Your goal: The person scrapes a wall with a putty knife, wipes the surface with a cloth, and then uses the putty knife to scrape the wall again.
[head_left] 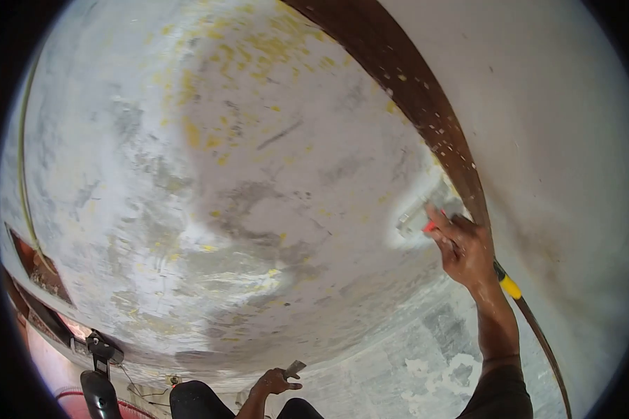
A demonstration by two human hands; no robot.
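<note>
My right hand (465,251) is closed on a putty knife (414,218) with a red handle. Its blade lies against the patchy grey-and-white wall (307,202), close beside a brown strip (426,105) flecked with white. Low in the view, my left hand (272,382) grips a second flat-bladed putty knife (295,367), held away from the wall above my dark-clad knees (196,399). Most of this knife's handle is hidden in the fingers. Yellow patches (251,59) and pale smears mark the wall surface.
Past my right wrist sits a yellow-and-black object (510,286) on the brown strip. A thin hose or cable (22,153) runs down the far left. At the lower left are a black fixture (103,349), a recessed opening (38,265) and a red-rimmed round object (70,394).
</note>
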